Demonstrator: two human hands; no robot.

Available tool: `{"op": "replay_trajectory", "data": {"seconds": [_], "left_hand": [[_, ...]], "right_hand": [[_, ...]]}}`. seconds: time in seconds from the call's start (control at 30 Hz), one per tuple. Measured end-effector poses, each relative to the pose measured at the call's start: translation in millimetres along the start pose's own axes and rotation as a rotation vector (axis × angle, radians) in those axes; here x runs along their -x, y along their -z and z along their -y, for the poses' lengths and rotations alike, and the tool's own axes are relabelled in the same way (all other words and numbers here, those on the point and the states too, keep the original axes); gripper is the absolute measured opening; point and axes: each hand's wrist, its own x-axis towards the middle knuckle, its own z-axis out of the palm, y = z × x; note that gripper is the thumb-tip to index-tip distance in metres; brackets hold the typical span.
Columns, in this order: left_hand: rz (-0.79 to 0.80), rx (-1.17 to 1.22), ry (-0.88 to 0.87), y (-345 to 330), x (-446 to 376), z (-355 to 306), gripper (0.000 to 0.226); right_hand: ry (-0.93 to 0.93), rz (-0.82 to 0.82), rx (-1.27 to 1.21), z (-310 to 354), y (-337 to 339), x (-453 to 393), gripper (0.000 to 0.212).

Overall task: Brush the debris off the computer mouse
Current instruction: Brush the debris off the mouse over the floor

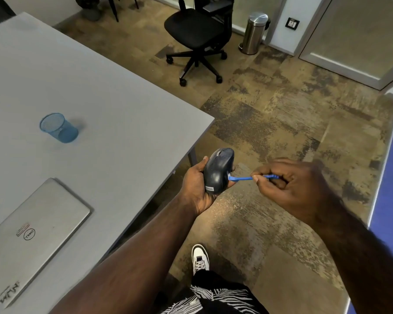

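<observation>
Just below the middle of the frame, past the counter's (123,109) near corner and above the floor, the left hand (196,189) holds the mouse (218,172). Its grip is closed around the dark body from the left side, thumb up by the top edge; the fingers behind are mostly hidden, only tips showing at the mouse's right edge. A small label sits at the mouse's lower end, its lettering too small to read surely.

To the right, the right hand (290,184) pinches a thin blue brush (251,177) between thumb and fingers, its grip narrow on the handle. The hand is blurred, and the handle's far end is lost inside the fist. The pale brush head touches the mouse's right side.

On the counter, a blue mesh cup (59,128) lies tipped at centre left, and a closed silver laptop (32,236) sits at lower left, cut off by the frame edge. At the top stand a black chair (195,30) and a steel bin (255,32). A white shoe (200,257) shows at bottom centre.
</observation>
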Motion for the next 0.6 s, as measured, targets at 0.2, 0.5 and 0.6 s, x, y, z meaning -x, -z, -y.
{"op": "replay_trajectory", "data": {"seconds": [0.2, 0.5, 0.6], "left_hand": [[-0.004, -0.026, -0.006, 0.5, 0.4, 1.9, 0.048], [0.016, 0.052, -0.024, 0.5, -2.1, 2.2, 0.054], [0.003, 0.048, -0.023, -0.6, -3.6, 2.4, 0.055]], "right_hand": [[-0.044, -0.139, 0.017, 0.0, 4.2, -7.0, 0.011], [-0.032, -0.022, -0.063, 11.0, -11.3, 0.3, 0.012], [-0.138, -0.165, -0.011, 4.6, -8.9, -1.6, 0.012]]}}
